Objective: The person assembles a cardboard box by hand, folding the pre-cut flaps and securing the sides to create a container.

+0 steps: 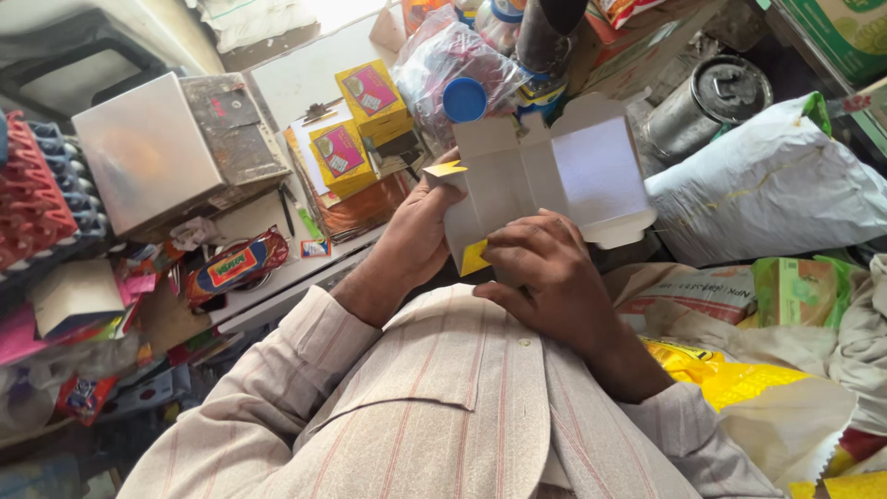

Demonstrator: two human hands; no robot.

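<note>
At the far left a red egg tray (32,189) is seen, and just beside it a pale flat box (148,148) is stacked on a worn book (236,129). A red and yellow packet (236,268) is laid on the white worktop (305,79) below them. Two small yellow boxes (356,125) with pink labels are stood further right on the worktop, one behind the other.

In the middle, an unfolded cardboard carton (554,176), white inside and yellow outside, is held up above the lap. The left hand (420,231) is closed on the carton's left edge, with the thumb laid over a flap. The right hand (545,273) is pressed against the carton's lower edge, its fingers (517,240) curled narrowly and pinching a yellow flap. A blue bottle cap (465,99) is seen just behind the carton.

To the right a steel tin (707,106) is stood, a white sack (776,189) is laid below it, and a yellow bag (739,379) is placed lower down.
</note>
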